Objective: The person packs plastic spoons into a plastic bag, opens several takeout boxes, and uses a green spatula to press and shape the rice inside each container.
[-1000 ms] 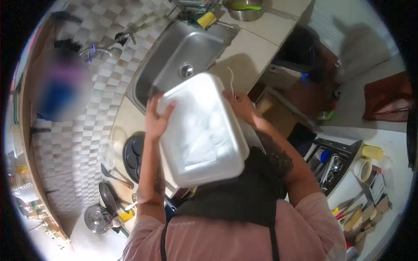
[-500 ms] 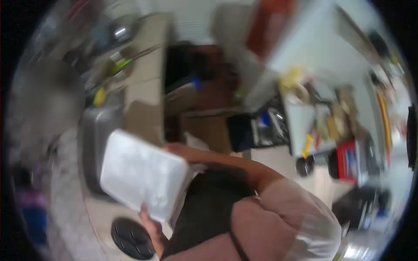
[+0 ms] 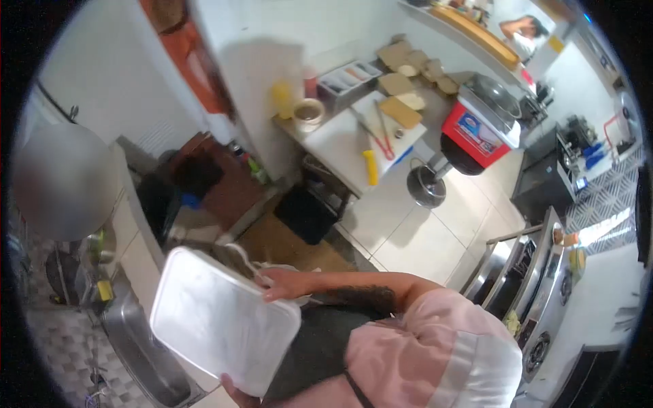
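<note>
A white rectangular container [image 3: 221, 319] is held tilted in front of the dark apron, partly over the steel sink's edge. My right hand [image 3: 282, 282] grips its upper right rim, with a white cord or cloth strip [image 3: 238, 255] beside the fingers. At the bottom rim my left hand [image 3: 235, 391] holds on, with only part of it showing near the frame's lower edge. The container's smooth white face is toward the camera; whatever lies behind it is hidden.
The steel sink [image 3: 146, 353] is at lower left, a yellow sponge [image 3: 105, 290] at its corner. A white worktable [image 3: 333, 149] bears tongs and a yellow-handled tool. Beyond stand a red cooler [image 3: 476, 132] on a stool, and a stove [image 3: 544, 306] at right. A person [image 3: 524, 34] appears at top right.
The view has swung right, from the sink toward the worktable, cooler and stove. Both hands still hold the white container, which now appears at lower left.
</note>
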A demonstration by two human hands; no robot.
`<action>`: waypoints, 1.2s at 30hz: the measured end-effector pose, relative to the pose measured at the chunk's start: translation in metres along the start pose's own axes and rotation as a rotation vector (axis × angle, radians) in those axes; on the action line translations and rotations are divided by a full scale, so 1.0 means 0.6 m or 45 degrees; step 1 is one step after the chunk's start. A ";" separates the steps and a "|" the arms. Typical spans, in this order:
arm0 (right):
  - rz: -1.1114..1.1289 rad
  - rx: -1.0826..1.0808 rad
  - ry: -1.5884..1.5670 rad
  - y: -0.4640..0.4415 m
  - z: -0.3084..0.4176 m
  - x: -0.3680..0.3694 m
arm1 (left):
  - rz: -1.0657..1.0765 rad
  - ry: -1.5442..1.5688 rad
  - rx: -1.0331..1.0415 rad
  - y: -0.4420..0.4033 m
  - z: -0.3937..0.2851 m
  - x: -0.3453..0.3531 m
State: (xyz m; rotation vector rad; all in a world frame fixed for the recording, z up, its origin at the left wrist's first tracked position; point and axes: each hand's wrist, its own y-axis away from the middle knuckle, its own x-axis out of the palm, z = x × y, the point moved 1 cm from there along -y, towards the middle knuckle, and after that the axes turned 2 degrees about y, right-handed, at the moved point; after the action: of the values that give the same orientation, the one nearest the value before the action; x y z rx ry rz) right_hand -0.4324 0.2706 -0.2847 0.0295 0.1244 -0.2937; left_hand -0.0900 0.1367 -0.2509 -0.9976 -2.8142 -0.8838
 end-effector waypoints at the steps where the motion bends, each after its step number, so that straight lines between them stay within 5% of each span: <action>1: 0.003 0.050 0.061 0.044 -0.004 -0.033 | 0.043 -0.018 -0.011 0.002 0.014 0.038; 5: -0.363 0.204 -0.234 0.259 -0.025 -0.124 | 0.249 -0.058 -0.029 0.000 0.069 0.208; 6: -0.434 0.288 0.023 0.312 -0.018 -0.155 | 0.321 -0.053 -0.021 -0.007 0.085 0.257; 11: -0.911 0.292 0.026 0.540 0.030 -0.279 | 0.665 0.045 0.076 -0.035 0.126 0.468; 13: -1.093 0.162 0.273 0.618 0.093 -0.354 | 0.825 -0.093 0.282 -0.040 0.101 0.574; 15: -1.368 -0.115 0.057 0.674 0.174 -0.412 | 0.956 -0.278 0.577 -0.043 0.056 0.701; 18: -1.503 -0.260 0.178 0.757 0.341 -0.550 | 1.155 0.066 0.290 0.032 -0.087 0.928; 22: -1.532 -0.314 0.489 0.817 0.580 -0.752 | 1.229 0.132 0.581 0.119 -0.287 1.214; 24: -1.541 -0.301 0.614 0.826 0.676 -0.841 | 1.553 0.305 0.772 0.121 -0.374 1.347; 25: -1.557 -0.294 0.672 0.830 0.719 -0.883 | 1.514 0.293 0.618 0.154 -0.411 1.395; 26: -1.579 -0.288 0.725 0.831 0.753 -0.921 | 1.826 0.183 0.681 0.123 -0.466 1.454; 28: -1.647 -0.265 0.871 0.840 0.833 -1.012 | 1.839 0.217 0.923 0.129 -0.526 1.565; 29: -1.701 -0.243 0.943 0.842 0.866 -1.055 | 1.530 0.368 1.074 0.169 -0.534 1.622; 31: -1.813 -0.186 1.056 0.845 0.927 -1.141 | 2.448 -0.133 1.146 0.085 -0.734 1.798; 34: -1.928 -0.094 1.176 0.847 0.996 -1.264 | 1.903 0.151 1.183 0.110 -0.759 1.938; 36: -2.006 -0.036 1.231 0.850 1.030 -1.332 | 1.826 0.191 1.221 0.120 -0.784 2.032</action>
State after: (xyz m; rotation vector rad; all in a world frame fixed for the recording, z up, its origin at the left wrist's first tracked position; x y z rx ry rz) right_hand -0.9704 0.9589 0.4353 0.0387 1.1305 -1.8447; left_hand -1.0901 0.6334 0.4322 -1.9205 -1.2811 0.4719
